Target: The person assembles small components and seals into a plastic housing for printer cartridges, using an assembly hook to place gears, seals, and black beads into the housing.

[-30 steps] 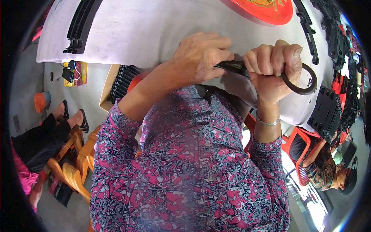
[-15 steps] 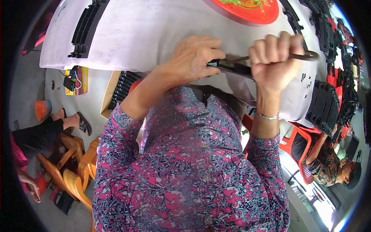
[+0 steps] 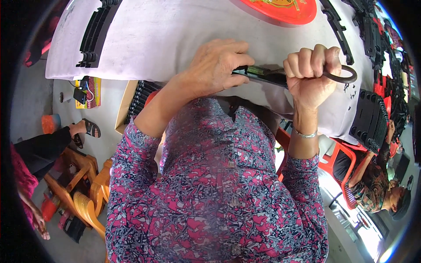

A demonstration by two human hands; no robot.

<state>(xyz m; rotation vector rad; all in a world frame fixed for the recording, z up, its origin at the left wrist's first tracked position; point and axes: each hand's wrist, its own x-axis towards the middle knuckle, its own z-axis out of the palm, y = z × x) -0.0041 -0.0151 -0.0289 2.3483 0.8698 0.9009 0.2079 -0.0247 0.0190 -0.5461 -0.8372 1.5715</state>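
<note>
My left hand (image 3: 219, 65) is closed on one end of a narrow black plastic strip (image 3: 268, 77), held over the near edge of the table. My right hand (image 3: 312, 72) is wrapped in a fist round what look like dark scissors, with a ring handle (image 3: 354, 79) sticking out past the thumb side. A thin blade reaches from the fist toward the left hand and lies along the strip. The fist hides the strip's right end and most of the scissors.
A red plate (image 3: 289, 16) stands at the table's far side. Black slotted plastic parts lie at the left (image 3: 94, 37) and right (image 3: 340, 30); a stack of them (image 3: 369, 116) sits at the right edge. An open carton (image 3: 125, 107) holds more below. Other people sit on both sides.
My right hand has shifted slightly nearer me and turned, so the ring handle shows rounder and lower. My left hand keeps its place on the strip. The person at left moved a foot.
</note>
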